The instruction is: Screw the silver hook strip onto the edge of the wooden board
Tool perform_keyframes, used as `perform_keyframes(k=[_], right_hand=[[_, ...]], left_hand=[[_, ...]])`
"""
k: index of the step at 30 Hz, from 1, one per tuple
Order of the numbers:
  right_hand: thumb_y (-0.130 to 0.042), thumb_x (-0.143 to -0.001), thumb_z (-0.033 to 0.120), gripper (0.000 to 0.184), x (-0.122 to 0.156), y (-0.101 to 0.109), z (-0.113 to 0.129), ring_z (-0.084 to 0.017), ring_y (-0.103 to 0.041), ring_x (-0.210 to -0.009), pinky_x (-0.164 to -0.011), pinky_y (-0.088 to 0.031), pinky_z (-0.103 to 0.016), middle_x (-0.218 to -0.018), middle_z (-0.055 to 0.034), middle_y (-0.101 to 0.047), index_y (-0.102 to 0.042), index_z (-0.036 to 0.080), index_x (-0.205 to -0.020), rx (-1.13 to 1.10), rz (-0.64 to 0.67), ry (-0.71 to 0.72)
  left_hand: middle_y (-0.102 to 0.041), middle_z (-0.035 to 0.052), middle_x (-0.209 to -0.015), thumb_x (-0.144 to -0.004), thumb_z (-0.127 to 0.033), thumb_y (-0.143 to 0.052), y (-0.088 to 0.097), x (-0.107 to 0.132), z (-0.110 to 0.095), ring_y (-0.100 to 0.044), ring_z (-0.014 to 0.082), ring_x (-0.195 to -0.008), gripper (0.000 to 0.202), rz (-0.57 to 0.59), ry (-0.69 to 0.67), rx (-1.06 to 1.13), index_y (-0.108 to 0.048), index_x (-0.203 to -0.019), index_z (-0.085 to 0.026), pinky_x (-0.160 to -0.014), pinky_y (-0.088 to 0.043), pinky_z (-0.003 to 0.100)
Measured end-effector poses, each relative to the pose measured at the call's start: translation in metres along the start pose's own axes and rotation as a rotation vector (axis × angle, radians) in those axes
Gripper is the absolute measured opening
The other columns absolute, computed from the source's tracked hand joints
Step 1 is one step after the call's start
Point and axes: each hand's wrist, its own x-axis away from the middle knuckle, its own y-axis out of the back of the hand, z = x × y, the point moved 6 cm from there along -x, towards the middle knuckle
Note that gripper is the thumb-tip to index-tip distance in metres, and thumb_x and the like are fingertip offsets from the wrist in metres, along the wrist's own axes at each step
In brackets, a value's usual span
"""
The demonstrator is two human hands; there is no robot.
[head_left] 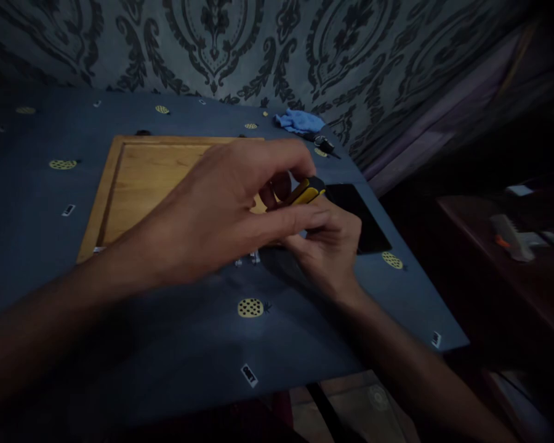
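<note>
My left hand (226,209) reaches in from the lower left, its fingers curled and pinching the top of a yellow and black tool (307,192). My right hand (330,243) comes up from the lower right and closes round the same tool from below. Both hands meet over the right edge of a wooden tray (133,178) lying on a blue patterned tablecloth (189,344). A black phone (362,215) lies flat just right of my hands. Small metal parts (248,259) show on the cloth under my left hand.
A crumpled blue cloth (299,120) and a small dark object (324,144) lie at the table's far right corner by the patterned wall. The table's right edge drops off to a dark side shelf (512,246) holding a few items.
</note>
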Motion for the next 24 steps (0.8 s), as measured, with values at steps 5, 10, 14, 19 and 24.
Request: perform_keyframes(k=[5,10,14,19,24], right_hand=[[-0.072,-0.086,0.038,0.029,-0.002,0.003,0.002,-0.016,-0.052,-0.059,-0.056,-0.045,-0.032,-0.062,0.0028,-0.052,-0.056,0.025,-0.065,0.036,0.074,0.074],[-0.068,-0.083,0.062,0.049,0.009,-0.007,-0.014,-0.031,-0.063,-0.111,-0.092,-0.054,-0.047,-0.114,-0.0105,-0.067,-0.067,0.019,-0.107,0.133,0.515,0.09],[-0.064,-0.084,0.064,0.053,0.025,-0.015,-0.031,-0.035,-0.058,-0.115,-0.097,-0.05,-0.055,-0.119,-0.0164,-0.063,-0.067,0.017,-0.107,0.308,0.662,0.161],[-0.059,-0.09,0.06,0.046,0.031,-0.019,-0.036,-0.035,-0.057,-0.117,-0.097,-0.049,-0.056,-0.123,-0.0169,-0.062,-0.066,0.018,-0.109,0.337,0.635,0.202],[-0.057,-0.092,0.058,0.045,0.03,-0.018,-0.034,-0.033,-0.059,-0.111,-0.093,-0.051,-0.054,-0.119,-0.0163,-0.062,-0.067,0.018,-0.109,0.351,0.613,0.222]], left_hand=[[-0.066,-0.0028,-0.08,-0.09,-0.025,-0.065,-0.009,-0.004,-0.001,-0.06,0.011,-0.071,0.01,-0.019,-0.014,-0.031,-0.068,-0.084,-0.018,-0.065,-0.049,0.027],[-0.067,-0.002,-0.081,-0.092,-0.026,-0.062,-0.007,-0.003,0.002,-0.061,0.0118,-0.074,0.01,-0.04,-0.084,-0.078,-0.066,-0.086,-0.019,-0.067,-0.05,0.027],[-0.067,-0.0025,-0.078,-0.089,-0.027,-0.066,-0.007,-0.004,0.003,-0.062,0.013,-0.072,0.009,-0.072,-0.108,-0.195,-0.063,-0.085,-0.02,-0.066,-0.048,0.028],[-0.068,-0.0031,-0.08,-0.086,-0.023,-0.069,-0.008,-0.005,0.001,-0.062,0.0116,-0.071,0.011,-0.078,-0.166,-0.167,-0.063,-0.095,-0.018,-0.067,-0.048,0.027],[-0.067,-0.0032,-0.08,-0.086,-0.018,-0.069,-0.009,-0.007,0.003,-0.062,0.0112,-0.073,0.009,-0.038,-0.149,-0.166,-0.062,-0.092,-0.017,-0.065,-0.047,0.025]])
